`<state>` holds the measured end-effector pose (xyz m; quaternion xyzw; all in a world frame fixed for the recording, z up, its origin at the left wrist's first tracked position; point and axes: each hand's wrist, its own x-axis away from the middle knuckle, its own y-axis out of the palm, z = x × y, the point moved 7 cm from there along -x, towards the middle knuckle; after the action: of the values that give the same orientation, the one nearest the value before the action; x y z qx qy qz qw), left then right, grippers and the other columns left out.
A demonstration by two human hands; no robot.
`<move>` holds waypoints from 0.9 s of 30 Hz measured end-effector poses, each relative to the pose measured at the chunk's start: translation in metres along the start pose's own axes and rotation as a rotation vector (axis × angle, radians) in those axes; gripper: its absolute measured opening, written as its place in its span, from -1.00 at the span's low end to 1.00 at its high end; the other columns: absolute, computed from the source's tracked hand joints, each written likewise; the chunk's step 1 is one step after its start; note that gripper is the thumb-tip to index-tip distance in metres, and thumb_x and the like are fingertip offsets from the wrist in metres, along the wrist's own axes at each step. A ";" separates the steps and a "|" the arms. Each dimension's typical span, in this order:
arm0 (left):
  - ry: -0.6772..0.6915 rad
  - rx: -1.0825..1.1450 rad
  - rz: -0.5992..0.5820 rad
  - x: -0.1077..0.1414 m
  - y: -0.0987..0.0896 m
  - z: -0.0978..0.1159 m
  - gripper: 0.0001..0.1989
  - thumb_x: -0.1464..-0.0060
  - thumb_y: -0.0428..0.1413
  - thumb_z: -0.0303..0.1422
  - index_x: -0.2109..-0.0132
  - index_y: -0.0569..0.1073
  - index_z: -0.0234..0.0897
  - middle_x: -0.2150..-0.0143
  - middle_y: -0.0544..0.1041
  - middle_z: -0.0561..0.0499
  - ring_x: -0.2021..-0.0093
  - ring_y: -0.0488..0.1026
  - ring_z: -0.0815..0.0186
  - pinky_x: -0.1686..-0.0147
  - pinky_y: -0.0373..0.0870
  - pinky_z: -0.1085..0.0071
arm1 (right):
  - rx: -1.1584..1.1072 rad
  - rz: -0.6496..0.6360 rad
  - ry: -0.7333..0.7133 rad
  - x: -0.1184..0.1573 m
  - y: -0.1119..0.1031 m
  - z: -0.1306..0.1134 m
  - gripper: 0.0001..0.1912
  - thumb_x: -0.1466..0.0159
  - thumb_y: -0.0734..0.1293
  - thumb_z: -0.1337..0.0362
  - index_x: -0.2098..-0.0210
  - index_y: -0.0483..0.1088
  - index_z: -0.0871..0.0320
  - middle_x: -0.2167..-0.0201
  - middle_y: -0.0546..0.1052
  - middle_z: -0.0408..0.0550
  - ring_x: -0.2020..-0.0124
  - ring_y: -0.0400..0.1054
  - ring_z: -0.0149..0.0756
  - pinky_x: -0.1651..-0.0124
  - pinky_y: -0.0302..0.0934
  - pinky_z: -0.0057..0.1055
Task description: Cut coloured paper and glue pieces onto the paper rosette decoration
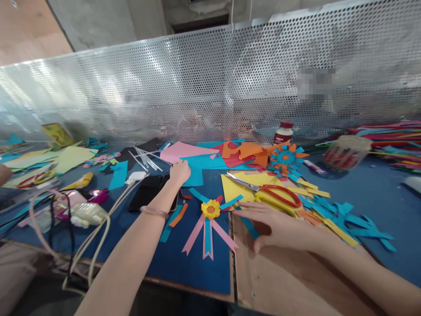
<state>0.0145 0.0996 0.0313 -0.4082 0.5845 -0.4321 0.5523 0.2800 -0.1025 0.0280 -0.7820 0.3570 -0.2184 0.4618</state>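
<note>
My left hand (180, 173) reaches over the phones, its fingers bent at the left edge of a blue paper sheet (196, 170); the fingertips are hard to make out. My right hand (269, 224) rests low over the table seam with fingers apart, beside a blue strip (249, 226). Between the hands lies a paper rosette with a yellow flower centre (210, 209), blue strips and pink tails (194, 235). Scissors with red and yellow handles (279, 195) lie on yellow paper (233, 188) just beyond my right hand.
Behind stands a perforated metal screen (204, 83). Dark phones (144, 193), cables (108, 219) and a yellow glue tube (80, 181) are at left. A red-capped bottle (283, 133), an orange-blue paper flower (285, 158), a jar (347, 151) and blue strips (345, 217) sit at right.
</note>
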 end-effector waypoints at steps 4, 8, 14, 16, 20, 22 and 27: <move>0.028 -0.016 -0.009 0.000 0.000 0.003 -0.64 -0.23 -0.13 -0.34 -0.08 0.38 -0.37 -0.03 0.42 -0.28 -0.08 0.31 -0.05 0.00 0.32 0.11 | -0.062 -0.011 0.075 0.001 -0.002 0.002 -0.14 -0.01 0.51 0.08 -0.26 0.16 -0.23 -0.28 0.21 -0.20 -0.27 0.11 -0.08 -0.26 0.09 -0.18; 0.062 -0.039 -0.013 0.001 -0.001 0.006 -0.65 -0.24 -0.14 -0.33 -0.04 0.41 -0.35 -0.02 0.43 -0.25 -0.09 0.31 -0.04 0.00 0.32 0.11 | -0.043 0.023 0.080 0.002 0.000 0.000 -0.20 -0.11 0.46 0.18 -0.27 0.11 -0.28 -0.22 0.31 -0.24 -0.20 0.21 -0.13 -0.18 0.20 -0.22; 0.082 -0.074 -0.017 0.002 0.000 0.009 -0.66 -0.25 -0.16 -0.33 0.00 0.42 -0.34 -0.03 0.42 -0.26 -0.10 0.30 -0.04 0.02 0.34 0.12 | 0.176 0.397 -0.072 -0.004 -0.008 -0.009 -0.61 -0.33 0.24 0.18 -0.14 0.34 0.07 -0.10 0.41 0.03 -0.08 0.33 -0.14 -0.09 0.30 -0.16; 0.088 -0.081 -0.018 0.002 0.000 0.010 -0.66 -0.25 -0.16 -0.33 0.00 0.42 -0.34 -0.05 0.41 -0.27 -0.11 0.28 -0.05 0.02 0.34 0.11 | 0.223 0.536 -0.135 -0.006 -0.012 -0.013 -0.69 -0.37 0.16 0.28 0.00 0.43 0.18 -0.03 0.46 0.09 -0.04 0.35 -0.15 -0.08 0.30 -0.14; 0.093 -0.090 -0.020 0.003 0.001 0.010 -0.65 -0.26 -0.19 -0.33 -0.01 0.41 -0.36 -0.07 0.40 -0.28 -0.12 0.26 -0.07 0.02 0.33 0.09 | 0.252 0.552 -0.217 -0.015 -0.007 -0.016 -0.73 -0.29 0.17 0.42 0.25 0.52 0.19 0.00 0.50 0.06 -0.07 0.33 -0.09 -0.09 0.29 -0.08; 0.094 -0.093 -0.022 0.003 0.001 0.010 -0.64 -0.26 -0.19 -0.33 -0.01 0.40 -0.36 -0.06 0.40 -0.28 -0.13 0.26 -0.07 0.02 0.32 0.09 | 0.228 0.525 -0.202 -0.020 -0.002 -0.014 -0.74 -0.27 0.19 0.41 0.23 0.53 0.19 0.01 0.51 0.04 -0.11 0.30 -0.06 -0.11 0.28 -0.05; 0.091 -0.097 -0.029 0.003 0.002 0.010 -0.64 -0.26 -0.20 -0.34 -0.01 0.40 -0.36 -0.06 0.40 -0.29 -0.12 0.27 -0.06 0.02 0.32 0.09 | 0.193 0.526 -0.203 -0.026 0.000 -0.015 -0.75 -0.29 0.21 0.38 0.16 0.50 0.21 0.14 0.57 0.00 0.00 0.37 -0.08 -0.08 0.28 -0.01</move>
<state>0.0244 0.0968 0.0286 -0.4228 0.6233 -0.4293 0.4985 0.2533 -0.0914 0.0349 -0.6330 0.4770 -0.0447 0.6081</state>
